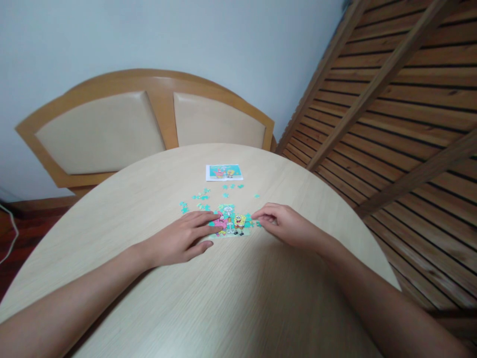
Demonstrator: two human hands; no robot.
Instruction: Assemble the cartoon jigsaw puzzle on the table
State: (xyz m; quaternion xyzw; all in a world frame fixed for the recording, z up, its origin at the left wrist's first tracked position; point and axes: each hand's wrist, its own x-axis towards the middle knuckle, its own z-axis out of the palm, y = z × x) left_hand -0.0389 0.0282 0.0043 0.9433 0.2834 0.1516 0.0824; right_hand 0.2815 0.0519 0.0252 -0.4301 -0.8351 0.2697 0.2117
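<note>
A partly joined jigsaw puzzle lies flat on the table, showing a pink, a pale and a yellow cartoon figure on a turquoise ground. My left hand rests palm down over its left side, fingers apart, covering part of the pink figure. At the puzzle's right edge, my right hand has its fingers drawn together in a pinch. A small turquoise puzzle piece shows at these fingertips, partly hidden by them. Several loose puzzle pieces are scattered beyond the puzzle and my left hand.
Behind the pieces lies a picture sheet with the same cartoon figures. The round pale wooden table fills the foreground. Past its far edge stands a padded bench back against the wall, and a slatted wood panel rises at the right.
</note>
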